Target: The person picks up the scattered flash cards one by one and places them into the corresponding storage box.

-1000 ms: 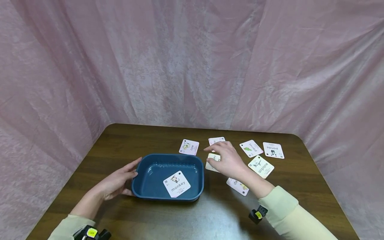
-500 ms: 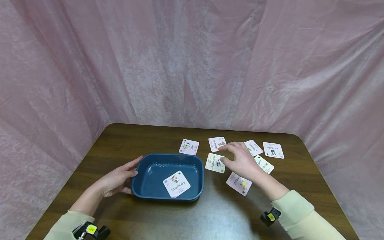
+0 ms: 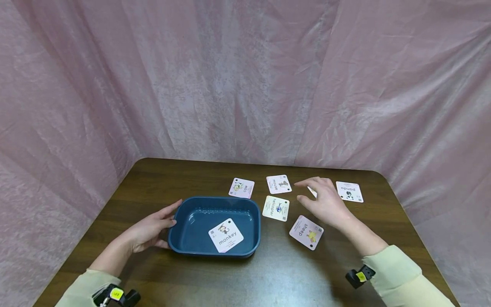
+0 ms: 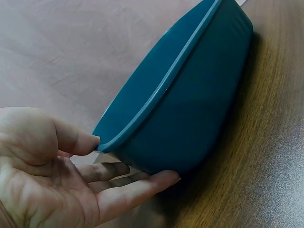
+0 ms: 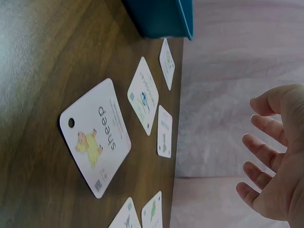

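- One hand shifts, one stays: the right grip (image 3: pixel 325 202) has moved from beside the helicopter card (image 3: pixel 275 208) to above the parrot card (image 5: pixel 152 211), bringing the sheep card (image 3: pixel 306 232) and mouse card (image 3: pixel 278 184) into full view.
- That grip hangs wide, with nothing between thumb and fingers; the work with the cards, judging from here, stands where it did.
- The left grip (image 3: pixel 147 232), unmoved, spreads wide against a blue tray (image 3: pixel 197 232), touching its rim and outer wall.
- The monkey card (image 3: pixel 226 236) remains inside the tray; seven others lie on the counter (image 3: pixel 192 281), among them the cow card (image 3: pixel 241 188), panda card (image 3: pixel 349 192) and airplane card (image 5: pixel 126 216), the last hidden from the head camera.
- The cards are white, thin and square with rounded corners; the tray is smooth, glossy and round-cornered.
- Brown wood grain runs across the counter, catching a sheen; behind hangs a creased, pink, velvety curtain (image 3: pixel 230 85).
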Motion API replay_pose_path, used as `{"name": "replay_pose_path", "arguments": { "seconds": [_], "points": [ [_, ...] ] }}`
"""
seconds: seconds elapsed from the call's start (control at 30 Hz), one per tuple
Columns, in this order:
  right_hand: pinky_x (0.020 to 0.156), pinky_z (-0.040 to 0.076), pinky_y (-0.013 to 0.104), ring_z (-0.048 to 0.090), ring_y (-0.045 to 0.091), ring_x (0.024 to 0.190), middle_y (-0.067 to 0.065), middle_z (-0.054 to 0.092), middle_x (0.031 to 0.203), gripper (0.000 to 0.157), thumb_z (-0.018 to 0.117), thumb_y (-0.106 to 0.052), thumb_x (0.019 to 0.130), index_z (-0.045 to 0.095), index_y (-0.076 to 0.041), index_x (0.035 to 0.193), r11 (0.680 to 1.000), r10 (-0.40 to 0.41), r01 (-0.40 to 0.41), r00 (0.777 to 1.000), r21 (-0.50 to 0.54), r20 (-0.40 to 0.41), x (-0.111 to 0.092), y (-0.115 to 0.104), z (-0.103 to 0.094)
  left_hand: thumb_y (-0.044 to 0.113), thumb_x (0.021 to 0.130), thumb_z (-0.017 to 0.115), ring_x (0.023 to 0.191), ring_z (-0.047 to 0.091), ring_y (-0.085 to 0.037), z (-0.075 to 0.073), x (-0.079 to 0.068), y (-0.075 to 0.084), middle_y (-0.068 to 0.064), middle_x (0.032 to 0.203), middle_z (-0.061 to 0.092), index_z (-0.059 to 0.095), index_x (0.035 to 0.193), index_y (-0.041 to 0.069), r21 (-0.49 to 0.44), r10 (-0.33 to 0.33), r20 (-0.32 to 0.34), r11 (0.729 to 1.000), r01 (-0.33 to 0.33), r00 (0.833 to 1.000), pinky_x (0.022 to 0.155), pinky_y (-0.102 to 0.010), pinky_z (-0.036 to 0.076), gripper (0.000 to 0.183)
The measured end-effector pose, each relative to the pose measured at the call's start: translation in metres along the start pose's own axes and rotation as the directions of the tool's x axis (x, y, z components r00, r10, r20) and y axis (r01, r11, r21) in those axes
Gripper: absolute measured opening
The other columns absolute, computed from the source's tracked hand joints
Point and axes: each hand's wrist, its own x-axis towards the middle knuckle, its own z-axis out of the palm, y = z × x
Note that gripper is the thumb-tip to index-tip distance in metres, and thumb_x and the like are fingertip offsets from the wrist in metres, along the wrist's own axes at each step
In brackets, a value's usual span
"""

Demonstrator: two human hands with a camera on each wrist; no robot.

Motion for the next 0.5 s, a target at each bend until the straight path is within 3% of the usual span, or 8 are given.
{"name": "replay_pose_path", "arguments": {
  "seconds": [0.5],
  "points": [
    [0.103,0.036,0.058,0.039,0.039,0.133,0.010,0.060,0.136,0.037,0.070,-0.022,0.094,0.069,-0.013,0.130,0.998,0.062,-0.062,0.998,0.006,-0.026,-0.009,0.019,-0.024,0.010,0.111,0.036,0.143,0.025,-0.056,-0.001,0.001,-0.001,-0.026,0.168,0.000,0.013,0.166,0.026,-0.003,0.001,0.006,1.000,-0.001,1.000,0.082,-0.063,0.057,0.061]
  ]
}}
